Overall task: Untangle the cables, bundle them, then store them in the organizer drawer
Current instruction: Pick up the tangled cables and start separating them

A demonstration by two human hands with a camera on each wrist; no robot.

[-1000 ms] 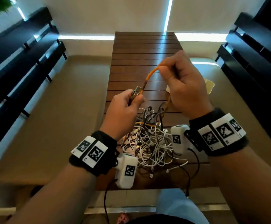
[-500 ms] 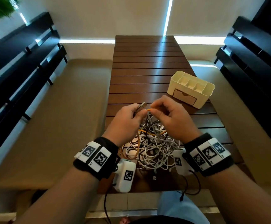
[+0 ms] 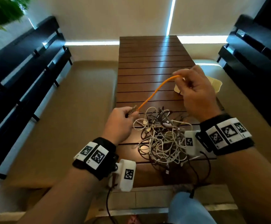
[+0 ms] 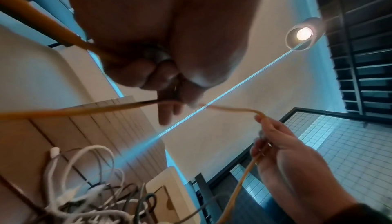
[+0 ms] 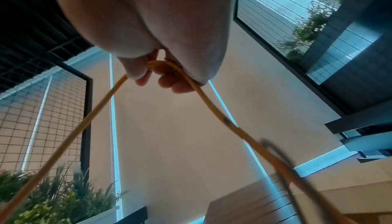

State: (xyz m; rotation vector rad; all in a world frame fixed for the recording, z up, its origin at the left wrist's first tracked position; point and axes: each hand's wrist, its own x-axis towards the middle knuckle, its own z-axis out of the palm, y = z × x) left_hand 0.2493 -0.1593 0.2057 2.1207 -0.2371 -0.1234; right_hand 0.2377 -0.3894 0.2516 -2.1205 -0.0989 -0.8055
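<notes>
While my left hand (image 3: 121, 120) pinches the plug end of the orange cable (image 3: 155, 92) at mid-frame, my right hand (image 3: 194, 92) has its grip closed on the cable higher to the right. The tangled cables (image 3: 162, 138) lie on the tabletop (image 3: 149, 62) below; the cream organizer (image 3: 216, 84) peeks out behind my right hand.

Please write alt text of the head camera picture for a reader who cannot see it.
Two hands stretch a thin orange cable above a dark slatted wooden table: the left hand grips its metal plug, the right hand pinches it higher. A tangled pile of white and grey cables lies below.
</notes>
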